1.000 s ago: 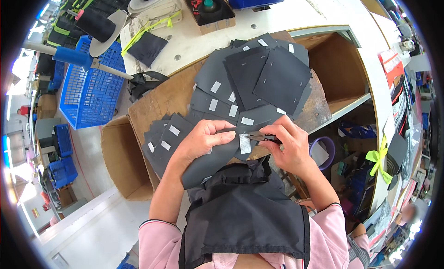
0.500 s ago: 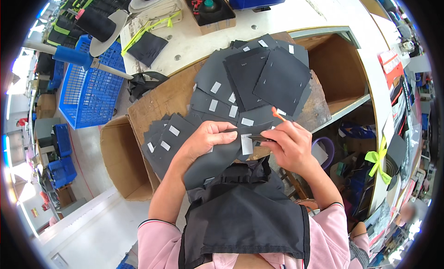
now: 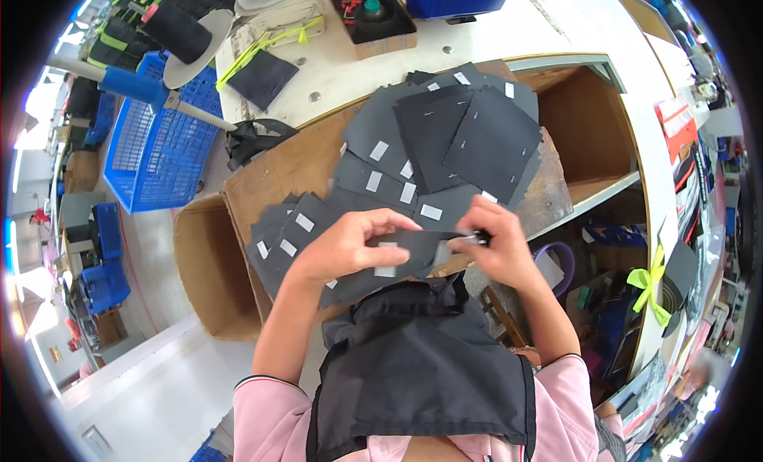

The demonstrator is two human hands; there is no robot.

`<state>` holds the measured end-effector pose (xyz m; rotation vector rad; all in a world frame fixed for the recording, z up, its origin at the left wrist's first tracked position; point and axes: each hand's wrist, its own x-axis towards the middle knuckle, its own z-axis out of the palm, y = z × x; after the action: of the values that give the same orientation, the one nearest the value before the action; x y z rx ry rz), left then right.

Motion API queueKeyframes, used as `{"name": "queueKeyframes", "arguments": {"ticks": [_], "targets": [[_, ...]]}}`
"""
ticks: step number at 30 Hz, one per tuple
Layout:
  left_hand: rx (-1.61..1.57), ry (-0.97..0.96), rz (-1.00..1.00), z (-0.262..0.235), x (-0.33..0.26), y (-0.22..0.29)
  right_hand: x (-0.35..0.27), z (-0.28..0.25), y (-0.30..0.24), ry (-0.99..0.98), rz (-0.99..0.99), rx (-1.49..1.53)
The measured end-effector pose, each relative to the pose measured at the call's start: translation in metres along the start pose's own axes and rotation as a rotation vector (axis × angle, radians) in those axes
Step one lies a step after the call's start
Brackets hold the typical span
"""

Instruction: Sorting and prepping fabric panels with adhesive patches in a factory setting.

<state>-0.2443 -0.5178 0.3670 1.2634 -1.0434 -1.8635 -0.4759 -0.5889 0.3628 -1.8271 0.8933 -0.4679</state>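
Observation:
Over the front edge of the pile, my left hand (image 3: 355, 246) pinches a dark grey panel (image 3: 425, 243) between thumb and fingers. A white label (image 3: 385, 270) shows on or just below that panel. My right hand (image 3: 499, 243) is closed at the panel's right end, its fingers round a small dark tool (image 3: 477, 238) with a metal glint; motion blur hides its exact kind. Beyond both hands lie several dark grey panels (image 3: 493, 144), overlapping, many with white labels. More labelled panels (image 3: 294, 231) fan out to the left of my left hand.
The panels rest on a brown wooden board (image 3: 266, 180) by a white table (image 3: 342, 77). A cardboard box (image 3: 211, 263) stands at the left, near a blue basket (image 3: 155, 148). A small tray (image 3: 369, 45), a thread cone (image 3: 173, 27) and an open compartment (image 3: 588, 108) lie around.
My left hand's fingers have spread along the panel. My right hand has turned, and the orange tip above it no longer shows. The view has shifted slightly.

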Motion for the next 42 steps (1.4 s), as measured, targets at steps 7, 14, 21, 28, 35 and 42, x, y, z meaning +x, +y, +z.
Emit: {"name": "queueKeyframes", "arguments": {"ticks": [7, 14, 21, 28, 35, 42], "targets": [[-0.143, 0.176, -0.111, -0.003, -0.014, -0.016, 0.005, 0.026, -0.001, 0.378, -0.004, -0.211], [-0.222, 0.216, -0.138, 0.007, -0.013, -0.006, -0.009, 0.036, -0.009, 0.207, -0.388, -0.298], [-0.114, 0.172, -0.150, 0.010, -0.013, 0.000, -0.006, 0.038, -0.005, 0.204, -0.478, -0.392], [-0.099, 0.158, -0.139, 0.013, -0.010, -0.006, -0.012, 0.030, 0.004, 0.169, -0.420, -0.258], [-0.072, 0.147, -0.112, 0.016, -0.009, -0.002, -0.006, 0.033, -0.002, 0.193, -0.435, -0.318], [-0.073, 0.163, -0.138, 0.016, -0.008, -0.001, -0.011, 0.032, -0.001, 0.265, -0.541, -0.439]]}}
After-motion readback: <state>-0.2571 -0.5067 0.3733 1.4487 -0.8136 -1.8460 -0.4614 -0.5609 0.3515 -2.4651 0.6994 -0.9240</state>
